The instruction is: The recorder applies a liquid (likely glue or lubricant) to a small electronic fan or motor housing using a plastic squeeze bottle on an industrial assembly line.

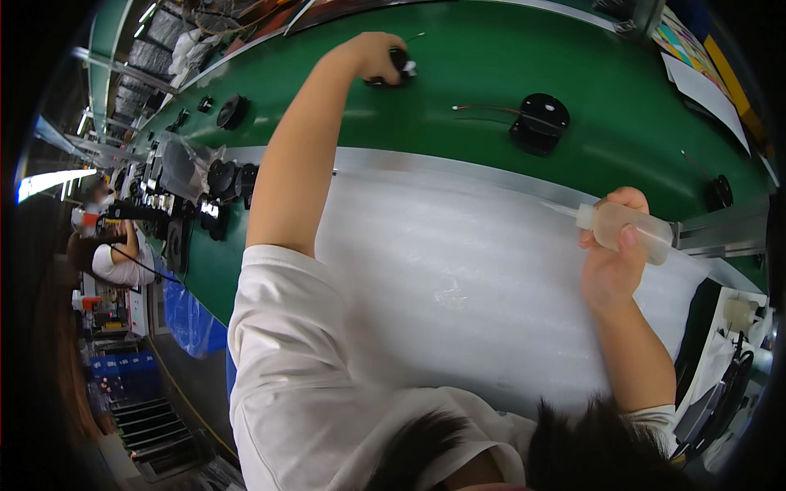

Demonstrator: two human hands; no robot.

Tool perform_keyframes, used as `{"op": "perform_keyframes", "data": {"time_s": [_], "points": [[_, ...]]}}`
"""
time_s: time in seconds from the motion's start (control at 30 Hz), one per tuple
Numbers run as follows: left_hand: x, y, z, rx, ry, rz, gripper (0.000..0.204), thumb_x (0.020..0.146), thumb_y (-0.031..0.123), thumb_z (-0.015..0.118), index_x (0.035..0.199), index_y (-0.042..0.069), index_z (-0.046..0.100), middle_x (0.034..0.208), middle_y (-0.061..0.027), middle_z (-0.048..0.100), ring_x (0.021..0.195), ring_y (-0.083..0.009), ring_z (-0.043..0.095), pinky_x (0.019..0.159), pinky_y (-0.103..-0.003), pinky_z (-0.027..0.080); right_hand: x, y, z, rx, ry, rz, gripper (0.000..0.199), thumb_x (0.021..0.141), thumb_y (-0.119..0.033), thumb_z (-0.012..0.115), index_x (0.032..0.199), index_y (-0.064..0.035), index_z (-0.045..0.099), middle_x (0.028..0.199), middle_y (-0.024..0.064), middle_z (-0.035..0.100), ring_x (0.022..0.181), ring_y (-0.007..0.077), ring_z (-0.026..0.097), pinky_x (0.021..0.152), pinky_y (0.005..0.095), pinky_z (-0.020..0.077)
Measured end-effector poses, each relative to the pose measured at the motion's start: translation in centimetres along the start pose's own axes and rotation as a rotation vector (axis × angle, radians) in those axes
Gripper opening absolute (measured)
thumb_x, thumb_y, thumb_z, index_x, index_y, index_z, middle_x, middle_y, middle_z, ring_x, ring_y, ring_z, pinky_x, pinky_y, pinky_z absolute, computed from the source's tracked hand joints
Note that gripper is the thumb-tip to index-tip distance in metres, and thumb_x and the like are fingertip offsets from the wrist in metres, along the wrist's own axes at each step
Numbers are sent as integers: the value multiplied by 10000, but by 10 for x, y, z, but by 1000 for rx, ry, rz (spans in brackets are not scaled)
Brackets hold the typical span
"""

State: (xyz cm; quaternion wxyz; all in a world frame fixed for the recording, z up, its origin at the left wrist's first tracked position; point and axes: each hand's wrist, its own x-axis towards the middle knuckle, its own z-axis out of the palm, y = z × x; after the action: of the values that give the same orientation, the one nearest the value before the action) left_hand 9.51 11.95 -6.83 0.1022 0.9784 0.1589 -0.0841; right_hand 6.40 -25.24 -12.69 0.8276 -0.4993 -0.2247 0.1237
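Note:
My left arm stretches out over the green work surface. At its end my left hand is closed around a small black part with a white piece on its side; my fingers hide much of it, and a thin wire end shows beyond. In my right hand is a translucent squeeze bottle, tilted on its side with its thin nozzle pointing left, above the white sheet. Between the hands, farther back, a round black part with a red and a black wire rests on the green surface.
Another black wired part lies at the right by a metal rail. At the left are a black disc and a cluster of black parts with clear plastic. A person in white sits far left. Cables lie at lower right.

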Motion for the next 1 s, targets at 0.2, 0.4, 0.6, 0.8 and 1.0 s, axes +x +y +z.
{"op": "perform_keyframes", "data": {"time_s": [0.2, 0.4, 0.6, 0.8, 1.0], "points": [[-115, 89, 45, -1120, 384, 279, 682, 567, 48, 747, 1167, 58, 423, 1114, -92, 448, 936, -242, 517, 760, -338, 461, -16, -14, 8, -124, 39, -293, 482, 698, -418, 559, 972, -49, 414, 684, 59, 469, 568, 133, 431, 526, 238, 339], [-173, 112, 103, -575, 872, 909, 506, 588, 1, 686, 1039, 106, 483, 1048, -173, 429, 962, -331, 461, 723, -346, 482, -24, -43, 11, -221, -296, -566, 517, 693, -423, 610, 1024, -105, 370, 704, 58, 467, 577, 145, 379, 591, 290, 286], [-168, 116, 105, -422, 939, 1125, 457, 605, -47, 639, 984, 148, 474, 1000, -152, 439, 822, -365, 491, 643, -379, 516, -29, -60, 17, -548, -512, -645, 505, 698, -430, 626, 1011, -141, 356, 725, 58, 492, 569, 166, 416, 597, 335, 274], [-171, 116, 110, -234, 1032, 1203, 453, 590, -39, 620, 971, 156, 472, 994, -140, 449, 811, -369, 502, 643, -375, 524, -27, -65, 21, -676, -636, -639, 512, 704, -397, 628, 1036, -144, 332, 757, 63, 499, 588, 177, 430, 608, 343, 283], [-173, 123, 112, -232, 1079, 1228, 372, 613, 66, 631, 943, 150, 481, 1003, -138, 456, 838, -385, 492, 644, -361, 526, -27, -64, 18, -725, -620, -629, 472, 719, -348, 611, 1044, -146, 334, 776, 65, 491, 597, 181, 424, 609, 350, 287]]}}
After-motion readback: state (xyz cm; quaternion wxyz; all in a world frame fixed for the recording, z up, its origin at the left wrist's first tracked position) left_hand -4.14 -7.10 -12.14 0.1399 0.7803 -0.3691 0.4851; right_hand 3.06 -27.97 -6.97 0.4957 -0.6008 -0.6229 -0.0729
